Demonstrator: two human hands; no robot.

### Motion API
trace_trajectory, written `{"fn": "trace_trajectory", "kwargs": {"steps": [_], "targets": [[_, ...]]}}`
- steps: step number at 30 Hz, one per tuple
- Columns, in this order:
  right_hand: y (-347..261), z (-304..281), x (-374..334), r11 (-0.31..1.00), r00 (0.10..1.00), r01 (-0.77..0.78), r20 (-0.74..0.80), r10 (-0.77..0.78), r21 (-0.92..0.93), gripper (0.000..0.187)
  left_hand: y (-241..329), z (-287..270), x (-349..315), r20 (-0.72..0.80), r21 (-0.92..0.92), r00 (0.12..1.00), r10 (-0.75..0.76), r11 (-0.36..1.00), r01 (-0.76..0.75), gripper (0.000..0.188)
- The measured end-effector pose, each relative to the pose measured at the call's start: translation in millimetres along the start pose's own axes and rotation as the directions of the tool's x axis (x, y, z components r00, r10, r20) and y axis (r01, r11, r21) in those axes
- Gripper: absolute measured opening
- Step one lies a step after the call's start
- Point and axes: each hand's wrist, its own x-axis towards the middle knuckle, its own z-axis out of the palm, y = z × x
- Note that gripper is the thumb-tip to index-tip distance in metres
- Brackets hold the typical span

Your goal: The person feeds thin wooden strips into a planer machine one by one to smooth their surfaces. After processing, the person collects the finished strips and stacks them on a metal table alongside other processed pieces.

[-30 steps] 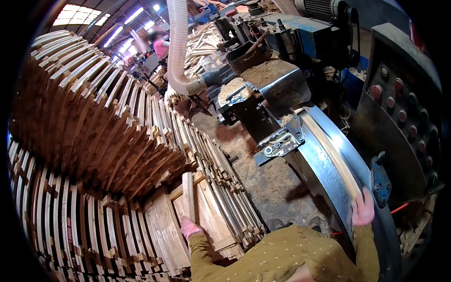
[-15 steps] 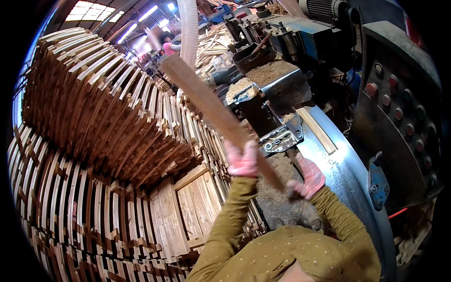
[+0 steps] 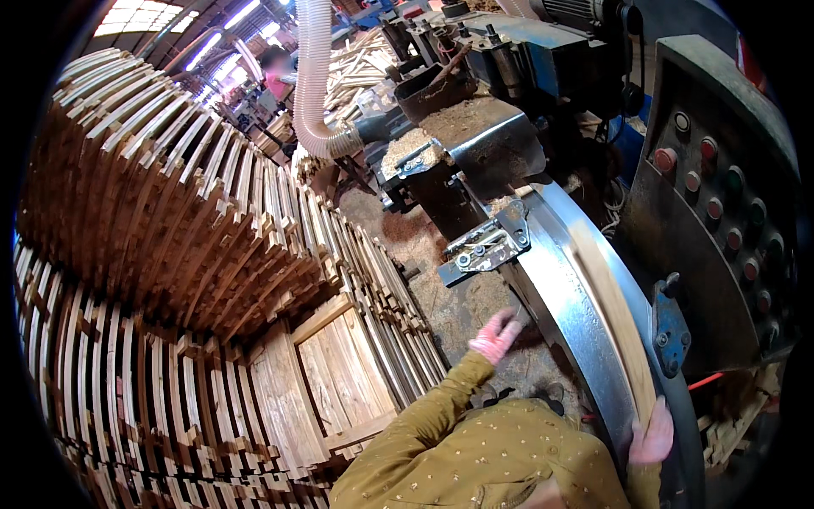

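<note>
A long wooden strip (image 3: 613,310) lies on the shiny metal bed (image 3: 551,293) of a woodworking machine, stretching away from me. My right hand (image 3: 651,434), at the lower right, is closed on the strip's near end. To the left of the bed, my left hand (image 3: 496,336) hangs over the sawdust-strewn floor with its fingers stretched out and nothing in them. Ahead of it, a metal bracket with bolts (image 3: 487,246) is fixed across the left edge of the bed. Beyond that, a bent metal hood (image 3: 500,148) covers the machine's far part.
Tall stacks of wooden strips (image 3: 170,204) fill the left side, beside a wooden panel (image 3: 339,373). A control panel with round buttons (image 3: 712,195) stands at the right, near a blue bracket (image 3: 670,327). A ribbed hose (image 3: 314,85) hangs ahead; a person in pink (image 3: 276,81) is farther back.
The wooden strip has gone from the air onto the metal bed. My left hand has let go and moved right and down; my right hand has moved to the strip's near end.
</note>
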Motion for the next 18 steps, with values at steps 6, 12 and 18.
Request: {"fn": "trace_trajectory", "kwargs": {"steps": [6,12,18], "targets": [[-75,84,187,0.949,0.907,0.266,-0.378,-0.187,0.167,0.057,-15,-126,-41,-0.393,0.207,0.916,0.081,0.978,0.002,0.038],[-134,137,286,0.952,0.960,0.238,-0.197,-0.200,0.192,0.070,-21,-281,-139,-0.867,0.469,0.480,0.131,0.537,0.701,0.054],[-130,80,205,0.918,0.965,0.253,-0.147,-0.217,0.306,0.056,-22,-386,-250,-0.955,-0.069,-0.102,-0.278,-0.128,0.989,0.067]]}}
